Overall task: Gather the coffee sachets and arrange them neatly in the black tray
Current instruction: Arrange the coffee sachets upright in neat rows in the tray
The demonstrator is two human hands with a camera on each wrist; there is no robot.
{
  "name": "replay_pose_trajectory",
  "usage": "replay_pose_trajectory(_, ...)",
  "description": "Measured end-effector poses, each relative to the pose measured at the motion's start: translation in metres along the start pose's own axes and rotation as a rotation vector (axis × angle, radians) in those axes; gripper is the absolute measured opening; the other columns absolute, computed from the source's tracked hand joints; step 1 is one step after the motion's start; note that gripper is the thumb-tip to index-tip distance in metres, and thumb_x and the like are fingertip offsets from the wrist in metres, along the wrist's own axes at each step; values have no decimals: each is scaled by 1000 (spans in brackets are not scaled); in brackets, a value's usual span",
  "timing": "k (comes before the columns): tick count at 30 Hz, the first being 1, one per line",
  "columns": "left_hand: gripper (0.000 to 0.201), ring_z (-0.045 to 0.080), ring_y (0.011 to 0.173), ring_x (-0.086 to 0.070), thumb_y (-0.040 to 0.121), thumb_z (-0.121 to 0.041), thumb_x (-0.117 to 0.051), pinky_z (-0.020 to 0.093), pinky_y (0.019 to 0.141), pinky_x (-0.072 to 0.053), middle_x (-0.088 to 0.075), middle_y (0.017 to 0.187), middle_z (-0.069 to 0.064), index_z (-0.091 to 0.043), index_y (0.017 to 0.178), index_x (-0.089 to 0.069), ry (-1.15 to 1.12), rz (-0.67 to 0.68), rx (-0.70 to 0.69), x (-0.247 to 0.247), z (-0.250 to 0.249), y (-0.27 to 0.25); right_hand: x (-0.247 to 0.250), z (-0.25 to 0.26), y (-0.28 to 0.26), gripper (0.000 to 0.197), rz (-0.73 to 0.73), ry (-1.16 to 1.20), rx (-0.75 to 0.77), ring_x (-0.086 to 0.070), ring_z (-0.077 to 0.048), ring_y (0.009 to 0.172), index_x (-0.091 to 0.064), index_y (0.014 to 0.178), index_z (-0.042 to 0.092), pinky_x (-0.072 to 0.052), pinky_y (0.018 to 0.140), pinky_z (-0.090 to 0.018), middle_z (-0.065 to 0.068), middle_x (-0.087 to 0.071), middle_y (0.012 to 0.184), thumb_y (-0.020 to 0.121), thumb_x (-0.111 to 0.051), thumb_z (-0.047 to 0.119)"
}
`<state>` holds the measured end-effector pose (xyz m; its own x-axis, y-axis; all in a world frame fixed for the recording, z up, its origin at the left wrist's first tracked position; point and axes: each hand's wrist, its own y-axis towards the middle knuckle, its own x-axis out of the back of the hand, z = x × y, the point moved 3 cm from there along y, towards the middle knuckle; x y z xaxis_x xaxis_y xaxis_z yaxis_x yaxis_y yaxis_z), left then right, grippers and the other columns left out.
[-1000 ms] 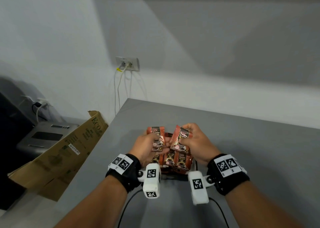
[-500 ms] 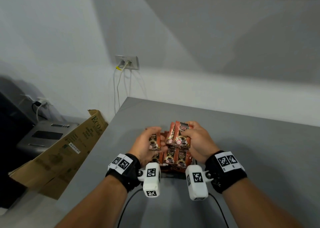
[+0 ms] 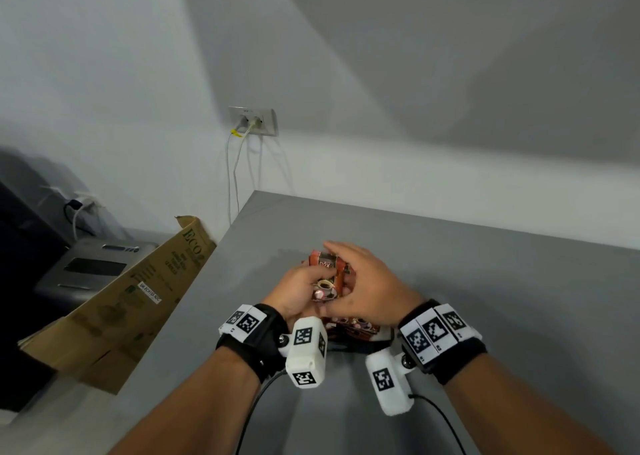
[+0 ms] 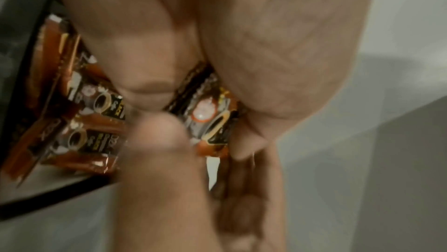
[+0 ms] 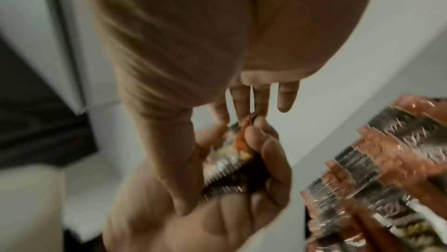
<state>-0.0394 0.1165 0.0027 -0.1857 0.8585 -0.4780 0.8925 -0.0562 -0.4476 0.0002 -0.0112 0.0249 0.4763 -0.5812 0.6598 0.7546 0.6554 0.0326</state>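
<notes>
Above the tray my left hand [image 3: 299,290] grips a small bundle of orange-brown coffee sachets [image 3: 325,276], fingers curled behind it and thumb on its face. My right hand [image 3: 369,286] lies over the same bundle, with its fingertips [image 5: 241,110] on the top end and its thumb at the lower end, so it pinches the bundle lengthwise. The left wrist view shows the held sachet [image 4: 209,120] close up. More sachets [image 3: 356,326] lie side by side in the black tray [image 4: 36,198], which my hands and wrist cameras largely hide in the head view.
The grey table [image 3: 502,298] runs back to a white wall with a socket and cables [image 3: 252,122]. Off the table's left edge leans a cardboard box [image 3: 138,298], with a grey device [image 3: 93,267] behind it.
My hands, each holding its own sachets a second ago, have come together. The two lots are now one bundle, and my right hand has swung over its top.
</notes>
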Motion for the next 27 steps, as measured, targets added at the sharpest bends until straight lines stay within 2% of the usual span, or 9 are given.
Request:
replay_pose_trajectory(4, 25, 26, 69, -68, 70, -1, -59, 33, 61, -56, -69, 82, 17, 0, 94, -65, -44, 68, 18, -4, 3, -1, -3, -1, 4, 91, -30, -85, 81, -47, -7, 128, -46, 147, 22, -38, 113, -30, 7, -52, 139, 65, -85, 20)
replay_pose_trajectory(7, 18, 24, 63, -69, 80, 3, -53, 30, 56, -55, -70, 74, 14, 1, 94, -64, 23, 14, -18, -6, 1, 0, -3, -1, 5, 91, -5, -88, 80, -46, -6, 126, -46, 147, 23, -38, 111, -28, 9, -51, 137, 64, -83, 18)
replay_pose_trajectory(10, 35, 21, 69, -72, 90, 12, -48, 32, 57, -58, -73, 81, 13, -2, 120, -57, 140, -44, -123, -6, -3, 2, 4, -3, 4, 93, -36, 61, 19, -50, -6, 123, -42, 150, 28, -43, 108, -29, 18, -48, 133, 67, -84, 34)
replay_pose_trajectory(12, 55, 21, 79, -72, 89, 15, -55, 37, 65, -60, -69, 99, 13, -16, 134, -50, 168, -32, -154, -4, -2, 3, 14, -9, 4, 67, -154, 200, -61, -62, -7, 106, -51, 140, 34, -54, 97, -34, 21, -53, 121, 79, -78, 35)
replay_pose_trajectory(15, 70, 20, 80, -71, 84, 16, -64, 41, 71, -61, -63, 108, 14, -25, 138, -47, 253, -35, -188, -4, -2, 5, 22, -20, 4, 34, -238, 289, -103, -70, -16, 81, -65, 117, 34, -59, 86, -45, 8, -68, 99, 87, -73, 19)
replay_pose_trajectory(18, 74, 18, 81, -72, 82, 15, -69, 41, 73, -61, -65, 112, 12, -28, 137, -45, 315, -18, -191, -8, -1, 6, 20, -23, 2, 24, -190, 244, -73, -65, -12, 68, -72, 105, 26, -60, 76, -42, 5, -69, 79, 86, -73, 12)
replay_pose_trajectory(21, 73, 20, 84, -71, 80, 3, -76, 34, 70, -57, -64, 117, 13, -30, 136, -43, 381, -69, -168, -3, 2, 7, 28, -28, -2, 12, -205, 214, -86, -69, -18, 69, -73, 90, 23, -60, 71, -42, 0, -73, 78, 87, -71, 11)
replay_pose_trajectory(23, 70, 22, 76, -67, 81, -1, -74, 35, 73, -54, -63, 117, 18, -28, 137, -43, 421, -138, -167, 5, 2, 9, 35, -38, -4, 13, -214, 152, -132, -71, -11, 69, -70, 85, 20, -61, 71, -39, 2, -75, 76, 89, -68, 8)
replay_pose_trajectory(27, 68, 21, 70, -64, 80, 7, -60, 37, 72, -56, -62, 114, 21, -22, 139, -43, 458, -233, -152, 20, 2, 9, 23, -64, -10, 23, -116, -111, -269, -67, -3, 70, -66, 81, 25, -55, 61, -19, 7, -71, 82, 91, -63, 5)
